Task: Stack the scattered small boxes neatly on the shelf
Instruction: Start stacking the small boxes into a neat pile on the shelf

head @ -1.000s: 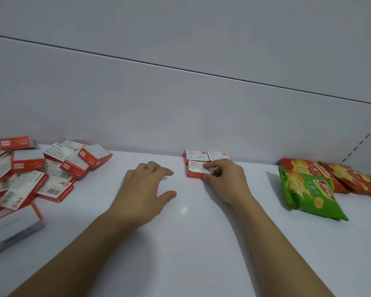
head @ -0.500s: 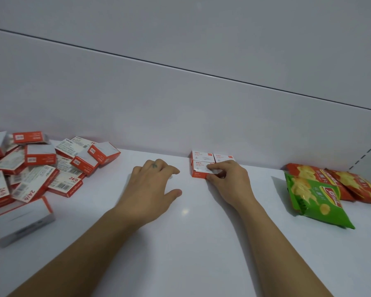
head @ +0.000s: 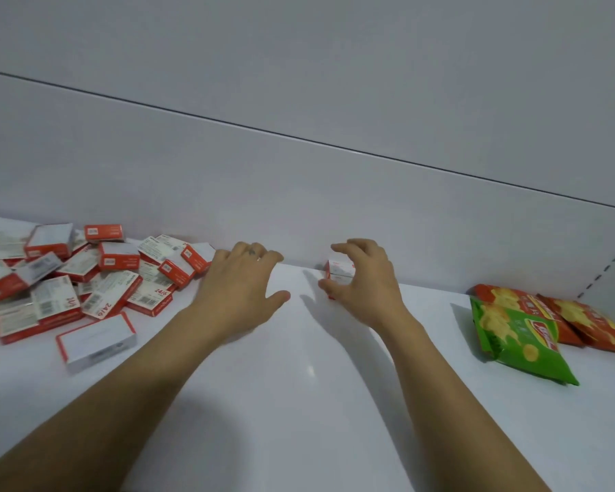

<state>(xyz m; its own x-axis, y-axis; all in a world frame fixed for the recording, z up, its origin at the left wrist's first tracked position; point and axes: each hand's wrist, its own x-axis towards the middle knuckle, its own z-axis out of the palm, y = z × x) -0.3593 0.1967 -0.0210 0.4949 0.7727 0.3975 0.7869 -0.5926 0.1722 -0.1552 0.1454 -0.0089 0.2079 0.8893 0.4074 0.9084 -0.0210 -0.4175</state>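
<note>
Presently, I note the following from the head view. The white shelf carries a loose heap of scattered boxes, red and white, at its far left against the back panel; they lie at all angles and overlap. A larger white box sits alone at the near edge of that heap.

The left hand lies palm down on the shelf with its fingers spread and only slightly bent, holding nothing; its outer fingers are just beside the nearest box of the heap.

The stacked boxes stand against the back panel near the shelf's middle, mostly hidden. The right hand arches over them, thumb low at their left side and fingers curled above. I cannot tell whether it actually grips them.

A green crisp bag and red crisp bags lie at the right, well apart from both hands.
</note>
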